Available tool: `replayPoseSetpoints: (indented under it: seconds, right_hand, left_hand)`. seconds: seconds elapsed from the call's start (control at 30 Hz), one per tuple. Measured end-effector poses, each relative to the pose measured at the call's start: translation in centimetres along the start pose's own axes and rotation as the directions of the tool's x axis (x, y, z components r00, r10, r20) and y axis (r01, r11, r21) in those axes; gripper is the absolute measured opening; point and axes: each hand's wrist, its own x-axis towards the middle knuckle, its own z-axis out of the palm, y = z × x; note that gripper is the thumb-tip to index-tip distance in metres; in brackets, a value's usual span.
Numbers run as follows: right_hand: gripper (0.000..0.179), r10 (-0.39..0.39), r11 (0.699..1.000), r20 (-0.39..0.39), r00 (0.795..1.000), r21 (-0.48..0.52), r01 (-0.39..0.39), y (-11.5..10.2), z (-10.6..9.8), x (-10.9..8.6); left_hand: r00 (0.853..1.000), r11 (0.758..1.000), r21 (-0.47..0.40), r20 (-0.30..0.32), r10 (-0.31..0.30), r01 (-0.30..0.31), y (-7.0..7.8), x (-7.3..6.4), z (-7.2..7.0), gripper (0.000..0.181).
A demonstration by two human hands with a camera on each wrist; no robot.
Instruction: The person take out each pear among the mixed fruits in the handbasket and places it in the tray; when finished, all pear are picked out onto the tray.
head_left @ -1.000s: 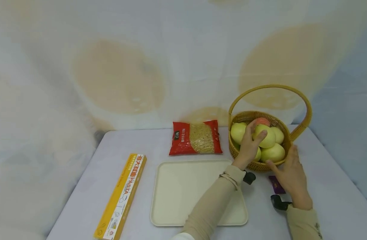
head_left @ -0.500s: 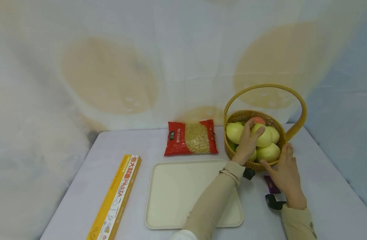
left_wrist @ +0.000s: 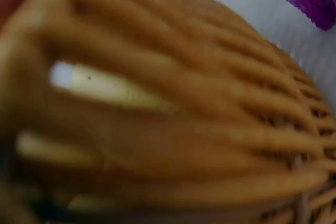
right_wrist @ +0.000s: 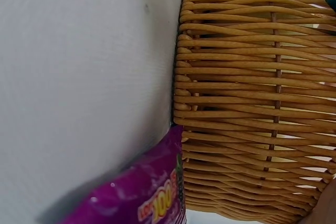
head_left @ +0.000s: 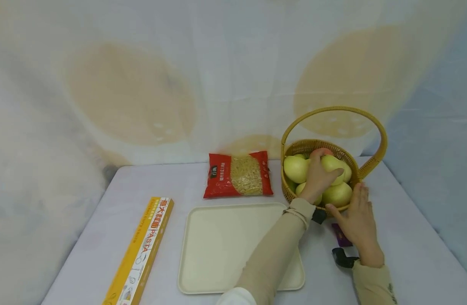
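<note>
A wicker basket [head_left: 329, 212] with a tall handle holds several pale yellow pears [head_left: 337, 194] and a reddish round fruit [head_left: 320, 151]. My left hand [head_left: 317, 180] reaches into it, fingers to the left of an upper pear [head_left: 330, 162] and thumb across its front; the fingertips are partly hidden. With fairly straight fingers, my right hand [head_left: 357, 222] rests against the basket's front right side. Wicker weave [left_wrist: 220, 98] fills much of the left wrist view, blurred. The right wrist view shows the basket wall [right_wrist: 252, 87] beside a purple packet [right_wrist: 142, 192].
Left of the basket lies a red bag of pasta [head_left: 239, 174]. A cream tray [head_left: 218, 250] sits in front of it, partly under my left forearm. A long yellow pasta box [head_left: 140, 250] lies at the left. Curtain cloth [head_left: 226, 84] hangs behind the table.
My left hand has shifted rightward and its thumb has come down across the upper pear. My right hand stays at the basket's side. The whole scene slides left as the head view turns.
</note>
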Motion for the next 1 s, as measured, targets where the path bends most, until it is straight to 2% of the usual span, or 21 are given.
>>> replayPoseSetpoints:
  seconds: [0.07, 0.13, 0.2, 0.37, 0.5, 0.6, 0.8, 1.0]
  right_hand:
    - [0.102, -0.002, 1.000, -0.001, 1.000, 0.005, 0.002, -0.1, 0.2, 0.0]
    - [0.102, -0.006, 1.000, -0.001, 1.000, 0.003, 0.006, -0.2, 0.3, 0.0]
    - [0.102, -0.007, 1.000, 0.004, 1.000, 0.005, 0.006, -0.2, 0.4, 0.0]
    - [0.102, -0.012, 1.000, -0.003, 1.000, -0.005, 0.012, 0.0, 0.3, 0.0]
    - [0.102, -0.021, 1.000, -0.019, 1.000, -0.008, 0.021, 0.3, 0.3, 0.1]
    - [0.101, -0.030, 1.000, -0.021, 0.999, -0.008, 0.030, 0.4, 0.3, 0.2]
    - [0.101, -0.034, 0.999, -0.029, 0.999, -0.008, 0.034, 0.5, 0.3, 0.4]
    - [0.101, -0.016, 1.000, -0.018, 1.000, 0.010, 0.016, 0.6, 0.5, 0.3]
  left_hand:
    - [1.000, 0.996, 0.087, -0.030, 0.006, -0.003, 0.0, 0.0, 0.0, 0.056]
    - [0.998, 0.991, 0.133, -0.054, 0.023, -0.016, 0.0, 0.0, 0.0, 0.058]
    - [0.996, 0.991, 0.124, -0.072, 0.053, -0.044, -0.1, -0.1, 0.0, 0.056]
    - [0.987, 0.991, 0.039, -0.094, 0.134, -0.131, -0.3, -0.4, -0.1, 0.054]
    - [0.980, 0.984, 0.038, -0.089, 0.179, -0.177, -0.1, -0.8, -0.3, 0.056]
    - [0.978, 0.981, 0.057, -0.089, 0.191, -0.187, 0.3, -1.2, -0.9, 0.061]
    - [0.982, 0.981, 0.099, -0.072, 0.176, -0.168, 1.3, -2.4, -2.6, 0.071]
    - [0.975, 0.976, 0.075, -0.067, 0.210, -0.205, 1.6, -4.3, -5.2, 0.069]
